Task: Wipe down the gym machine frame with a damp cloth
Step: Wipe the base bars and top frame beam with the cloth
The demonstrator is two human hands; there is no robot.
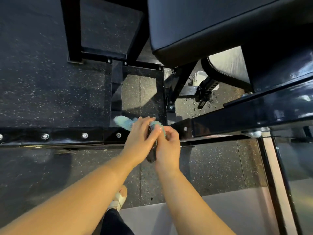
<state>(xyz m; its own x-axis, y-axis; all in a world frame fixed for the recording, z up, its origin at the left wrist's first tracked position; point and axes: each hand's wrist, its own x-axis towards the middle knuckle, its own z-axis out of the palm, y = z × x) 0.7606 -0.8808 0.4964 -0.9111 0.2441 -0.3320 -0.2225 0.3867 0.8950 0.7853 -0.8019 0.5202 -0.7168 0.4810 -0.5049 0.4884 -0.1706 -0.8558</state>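
A light blue cloth (pixel 124 122) with a dark underside is bunched between my two hands above the black machine frame (pixel 67 135). My left hand (pixel 138 139) holds the cloth from the left, fingers laid over it. My right hand (pixel 166 141) pinches the cloth's upper edge with thumb and fingers. One blue end sticks out to the left over the frame's bolted bar, and a dark end hangs below my hands. Both hands look wet.
A black padded seat (pixel 203 26) hangs over the upper right. A glossy black beam (pixel 254 112) runs diagonally at right. Speckled rubber floor (pixel 42 82) surrounds the frame. My sandalled foot (pixel 119 199) stands below, beside a pale floor strip.
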